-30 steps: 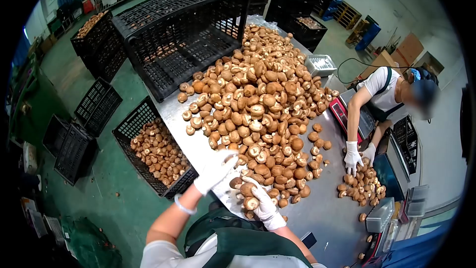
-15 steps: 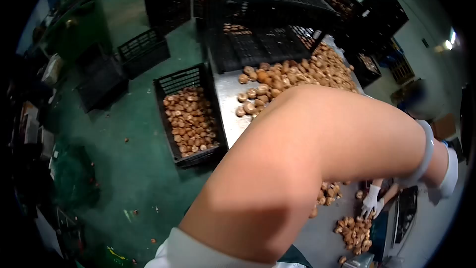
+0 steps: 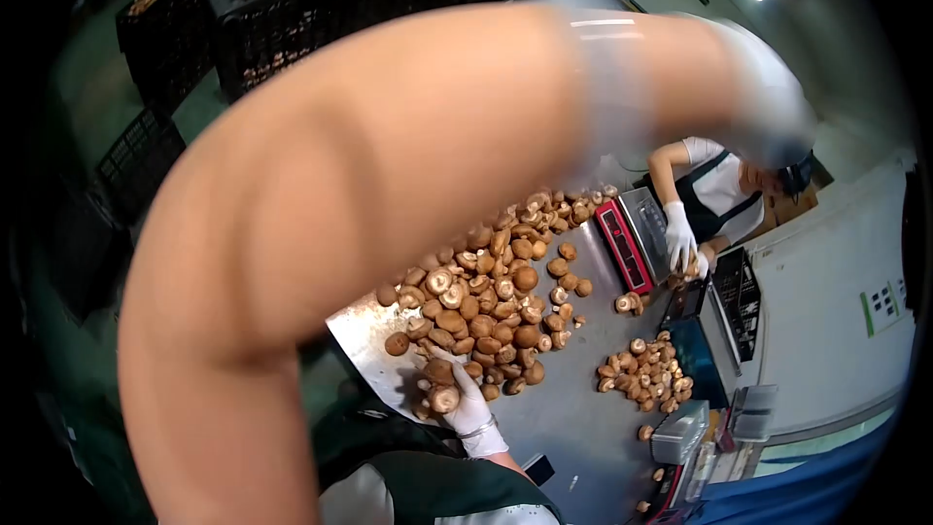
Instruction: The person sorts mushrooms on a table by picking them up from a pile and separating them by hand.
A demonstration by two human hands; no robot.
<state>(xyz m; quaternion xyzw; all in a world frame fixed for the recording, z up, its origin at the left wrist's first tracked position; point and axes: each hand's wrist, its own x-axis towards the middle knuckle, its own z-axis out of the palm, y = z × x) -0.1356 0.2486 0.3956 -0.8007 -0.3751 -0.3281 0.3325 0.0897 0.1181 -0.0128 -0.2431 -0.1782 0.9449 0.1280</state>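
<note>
My left arm is raised close to the camera and fills much of the view. My left hand [image 3: 773, 87], in a white glove at the upper right, is smeared by motion, with its fingers not readable. Low in the middle, my gloved right hand [image 3: 468, 406] is closed round a few brown mushrooms [image 3: 443, 398] at the metal table's edge. Beside it, a large heap of mushrooms [image 3: 486, 316] spreads over the metal table [image 3: 569, 408]. A smaller mushroom pile [image 3: 646, 372] lies further right.
A co-worker [image 3: 714, 190] in white gloves handles mushrooms beside a red scale [image 3: 624, 245]. Clear plastic trays [image 3: 680, 433] stand at the lower right, near a dark phone-like object [image 3: 538, 470]. Black crates [image 3: 321, 0] are stacked at the back left, partly behind my arm.
The view has swung right, bringing the co-worker and scale into sight. My left arm now arches higher across the view. My right hand, hidden before, now shows with mushrooms.
</note>
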